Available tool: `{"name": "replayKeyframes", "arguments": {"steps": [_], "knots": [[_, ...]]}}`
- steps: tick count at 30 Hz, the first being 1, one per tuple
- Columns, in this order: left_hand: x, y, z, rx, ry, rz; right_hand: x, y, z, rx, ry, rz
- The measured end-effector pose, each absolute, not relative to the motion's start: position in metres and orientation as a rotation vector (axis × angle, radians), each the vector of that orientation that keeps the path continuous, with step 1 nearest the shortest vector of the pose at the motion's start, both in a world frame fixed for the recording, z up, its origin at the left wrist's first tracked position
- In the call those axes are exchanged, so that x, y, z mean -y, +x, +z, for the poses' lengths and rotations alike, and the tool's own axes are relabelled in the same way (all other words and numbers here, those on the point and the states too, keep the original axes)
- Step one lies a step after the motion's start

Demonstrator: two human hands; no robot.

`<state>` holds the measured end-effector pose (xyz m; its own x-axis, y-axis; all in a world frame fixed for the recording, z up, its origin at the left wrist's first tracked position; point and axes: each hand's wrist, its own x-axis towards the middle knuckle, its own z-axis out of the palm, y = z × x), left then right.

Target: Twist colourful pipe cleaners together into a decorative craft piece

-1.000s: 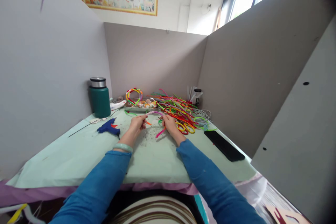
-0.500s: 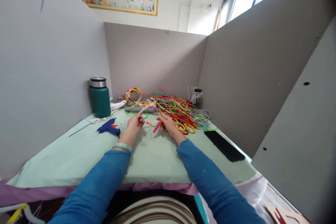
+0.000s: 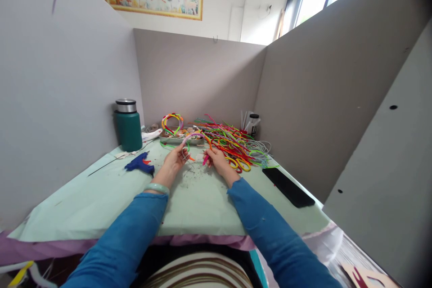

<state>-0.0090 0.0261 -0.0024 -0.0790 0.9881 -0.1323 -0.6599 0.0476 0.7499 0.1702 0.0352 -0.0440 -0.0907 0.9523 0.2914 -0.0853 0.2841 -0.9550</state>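
Observation:
Between my hands arches a band wrapped in purple and orange pipe cleaner point(image 3: 195, 135). My left hand point(image 3: 175, 160) is closed on its left end, and a thin pale strand loops by those fingers. On the other end, my right hand point(image 3: 215, 158) is closed, with a bright pink piece point(image 3: 205, 159) sticking out from its fingers. Below the band, a small orange piece point(image 3: 192, 159) lies on the table near my left fingers. A finished-looking multicoloured ring point(image 3: 172, 116) stands behind my left hand.
A heap of coloured pipe cleaners point(image 3: 232, 141) covers the back right, beside a metal tray point(image 3: 182, 141) of small bits. Further left are a blue glue gun point(image 3: 140, 163) and a green bottle point(image 3: 128, 128). A black phone-like slab point(image 3: 288, 187) lies right. Grey partitions point(image 3: 202, 72) surround the table.
The band now bows into a taller, rounder arch. My left fingers have spread a little, showing the pale loop, and the pink piece has tucked in closer to my right hand.

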Motion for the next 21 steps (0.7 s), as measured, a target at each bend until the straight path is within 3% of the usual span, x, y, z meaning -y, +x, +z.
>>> {"name": "replayKeyframes", "arguments": {"steps": [7,21], "knots": [[-0.0247,-0.0089,0.0020,-0.643,0.558,1.434,-0.0352,0.1697,-0.0429,1.292,-0.908,1.067],[-0.0323,-0.0113,-0.0073,-0.889,0.630,1.542,-0.0300,0.1697,-0.0387,1.305,-0.962,1.025]]}}
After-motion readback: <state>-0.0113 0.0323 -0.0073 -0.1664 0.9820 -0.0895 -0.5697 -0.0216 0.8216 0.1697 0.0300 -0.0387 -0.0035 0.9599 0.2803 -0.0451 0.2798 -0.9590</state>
